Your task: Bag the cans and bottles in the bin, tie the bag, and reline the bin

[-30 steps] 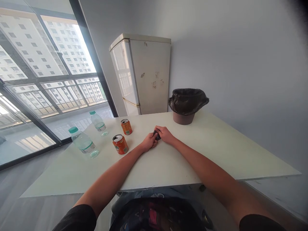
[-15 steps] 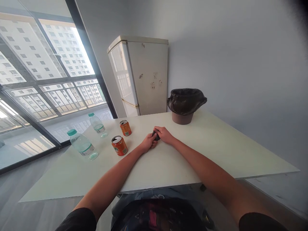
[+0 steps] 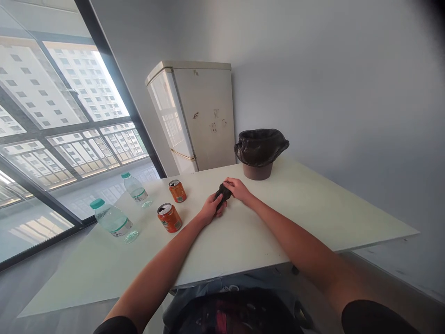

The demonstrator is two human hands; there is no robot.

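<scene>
Between my two hands is a small bunched-up black plastic bag (image 3: 223,194), just above the middle of the white table (image 3: 243,241). My left hand (image 3: 210,208) is closed around its lower left part, thumb on top. At its upper right edge, my right hand (image 3: 238,189) pinches the bag with the fingertips. Beyond them stands a brown bin (image 3: 257,172), lined with a black bin bag (image 3: 260,148) folded over the rim. To the left of my hands are two opened orange drink cans, a nearer can (image 3: 169,219) and a farther can (image 3: 177,192).
Two clear bottles with green caps stand at the table's left, a near bottle (image 3: 113,221) and a far bottle (image 3: 136,190). Behind the table are a white fridge (image 3: 205,116) and a grey wall (image 3: 330,93). A glass sliding door (image 3: 69,139) is on the left.
My hands have moved slightly apart, and more of the black plastic bag shows between them. The whole view has shifted a little; the cans, bottles and bin stand as before.
</scene>
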